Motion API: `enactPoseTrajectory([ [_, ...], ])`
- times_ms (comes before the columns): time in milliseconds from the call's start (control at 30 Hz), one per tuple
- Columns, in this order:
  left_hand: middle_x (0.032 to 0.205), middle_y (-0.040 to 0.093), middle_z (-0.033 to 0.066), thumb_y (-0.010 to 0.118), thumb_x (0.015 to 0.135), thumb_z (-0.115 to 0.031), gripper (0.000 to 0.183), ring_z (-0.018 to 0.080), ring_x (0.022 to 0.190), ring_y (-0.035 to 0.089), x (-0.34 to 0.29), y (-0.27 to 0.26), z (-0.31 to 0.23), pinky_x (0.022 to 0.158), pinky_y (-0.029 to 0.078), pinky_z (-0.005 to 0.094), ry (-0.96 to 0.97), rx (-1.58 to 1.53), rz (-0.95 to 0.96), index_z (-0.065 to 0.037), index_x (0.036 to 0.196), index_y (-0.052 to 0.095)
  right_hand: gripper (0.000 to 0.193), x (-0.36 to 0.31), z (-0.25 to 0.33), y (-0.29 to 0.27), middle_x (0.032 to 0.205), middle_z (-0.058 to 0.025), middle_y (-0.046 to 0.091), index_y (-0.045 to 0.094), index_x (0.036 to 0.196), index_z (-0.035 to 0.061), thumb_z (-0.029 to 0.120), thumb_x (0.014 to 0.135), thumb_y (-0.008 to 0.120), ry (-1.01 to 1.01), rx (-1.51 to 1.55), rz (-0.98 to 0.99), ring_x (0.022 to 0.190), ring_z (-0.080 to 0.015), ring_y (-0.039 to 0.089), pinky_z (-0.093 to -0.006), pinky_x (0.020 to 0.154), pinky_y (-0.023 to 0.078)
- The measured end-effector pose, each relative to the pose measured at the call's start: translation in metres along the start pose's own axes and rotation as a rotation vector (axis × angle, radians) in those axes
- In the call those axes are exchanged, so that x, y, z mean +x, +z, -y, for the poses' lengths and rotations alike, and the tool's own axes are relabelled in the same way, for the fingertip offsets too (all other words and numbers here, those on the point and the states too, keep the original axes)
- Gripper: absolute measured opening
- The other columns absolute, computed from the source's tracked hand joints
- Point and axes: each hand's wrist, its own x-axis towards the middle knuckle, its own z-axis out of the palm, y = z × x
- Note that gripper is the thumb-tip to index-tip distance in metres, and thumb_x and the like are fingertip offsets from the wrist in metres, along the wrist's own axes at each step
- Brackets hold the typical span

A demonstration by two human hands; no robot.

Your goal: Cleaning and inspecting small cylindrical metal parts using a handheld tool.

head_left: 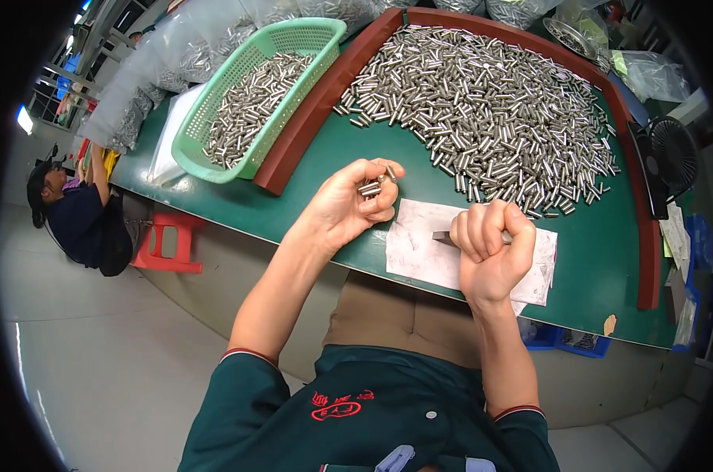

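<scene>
My left hand point(355, 200) is raised over the table's near edge, its fingers curled around several small metal pins point(370, 189). One more pin point(391, 173) stands tilted between the thumb and a fingertip. To its right, my right hand point(494, 248) is closed in a fist around a metal tool point(443, 237); only a flat grey tip shows, so its kind is hidden. Beneath the fist lies a smudged white cloth or paper sheet point(419, 256). Beyond both hands spreads a large heap of shiny metal pins point(490, 110) on the green tabletop point(325, 169).
A green plastic basket point(187, 145) with pins stands at the left. Dark red rails point(293, 145) border the heap. A small black fan point(671, 157) is at the right edge. Bags of pins point(195, 59) line the back. A co-worker point(77, 204) sits far left near a red stool point(171, 244).
</scene>
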Motion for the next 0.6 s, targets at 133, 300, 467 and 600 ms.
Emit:
enactPoseTrajectory([
  [133,0.048,0.038,0.0007,0.037,0.083,-0.012,0.017,0.0064,0.04,0.026,-0.001,0.003,-0.001,0.043,0.024,0.0216,-0.009,-0.017,-0.03,0.001,0.085,0.048,0.038,0.0,0.0,0.0,0.041,0.0001,0.024,0.027,0.048,0.0088,0.018,0.084,0.031,0.002,0.007,-0.003,0.039,-0.0089,0.016,-0.0263,0.04,0.016],
  [300,0.055,0.039,0.0008,0.042,0.089,-0.024,0.023,0.0061,0.045,0.028,-0.003,0.011,-0.002,0.044,0.025,0.0194,-0.036,-0.048,-0.108,-0.004,0.079,0.049,0.038,0.0,0.001,0.0,0.041,0.0,0.024,0.027,0.048,0.0088,0.019,0.084,0.032,0.001,0.012,-0.01,0.039,-0.009,0.017,-0.0262,0.04,0.017],
  [467,0.057,0.036,-0.0022,0.044,0.09,-0.029,0.027,0.0046,0.048,0.028,0.006,0.009,-0.01,0.043,0.023,0.0165,0.02,0.088,-0.081,-0.007,0.077,0.049,0.038,0.0,0.001,0.0,0.041,-0.0001,0.024,0.026,0.047,0.0089,0.018,0.083,0.032,0.009,0.006,-0.019,0.039,-0.0091,0.017,-0.0261,0.041,0.017],
  [600,0.053,0.042,-0.0013,0.05,0.087,-0.021,0.018,0.0071,0.043,0.032,0.033,0.015,-0.021,0.041,0.027,0.0211,0.281,0.775,-0.138,-0.004,0.086,0.056,0.038,0.0,0.002,-0.002,0.041,-0.0002,0.024,0.026,0.047,0.0087,0.018,0.084,0.032,0.002,0.003,-0.028,0.039,-0.009,0.017,-0.026,0.041,0.017],
])
